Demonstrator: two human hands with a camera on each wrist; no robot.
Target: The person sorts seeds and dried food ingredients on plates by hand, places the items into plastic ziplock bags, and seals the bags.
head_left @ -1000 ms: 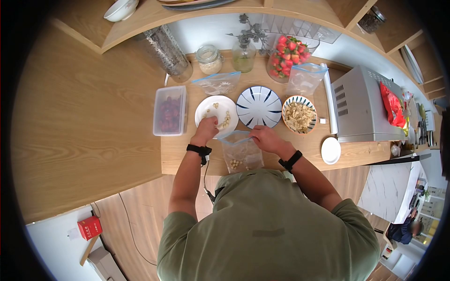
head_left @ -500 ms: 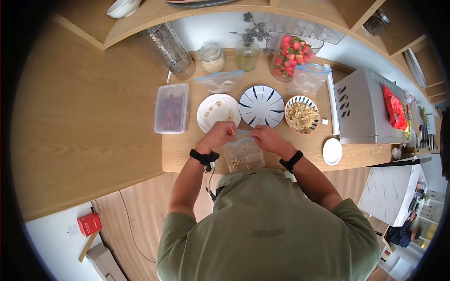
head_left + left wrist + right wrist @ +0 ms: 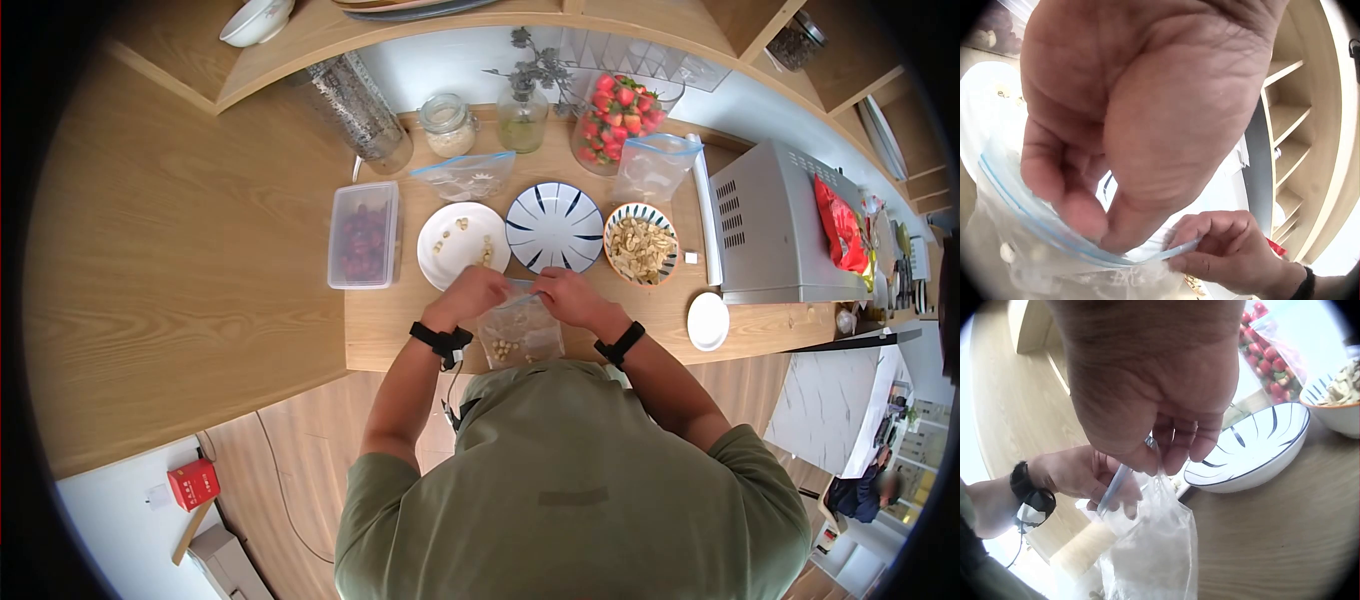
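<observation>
My right hand point(image 3: 568, 297) pinches the upper edge of a clear zip bag point(image 3: 522, 328) with a blue closure strip. Pale round seeds point(image 3: 502, 350), like lotus seeds, lie in the bottom of the bag. My left hand point(image 3: 472, 295) is at the bag's mouth, its fingers bent and its thumb close to the fingertips. In the right wrist view, the left fingers point(image 3: 1127, 505) show through the plastic. I cannot tell whether a seed is between them. Just beyond the left hand, a white plate point(image 3: 462, 262) carries several more of these seeds point(image 3: 487, 250).
A blue-striped bowl point(image 3: 555, 230) stands right of the plate, then a bowl of pale dried slices point(image 3: 640, 250). Left is a lidded plastic box point(image 3: 362, 235) of dark red fruit. Behind are jars, strawberries point(image 3: 618, 115) and two bags; a grey appliance point(image 3: 770, 225) stands right.
My left hand has moved from the plate, toward me and to the right, with a pale piece at its fingers midway. It is now over the bag's mouth. The right hand keeps its grip.
</observation>
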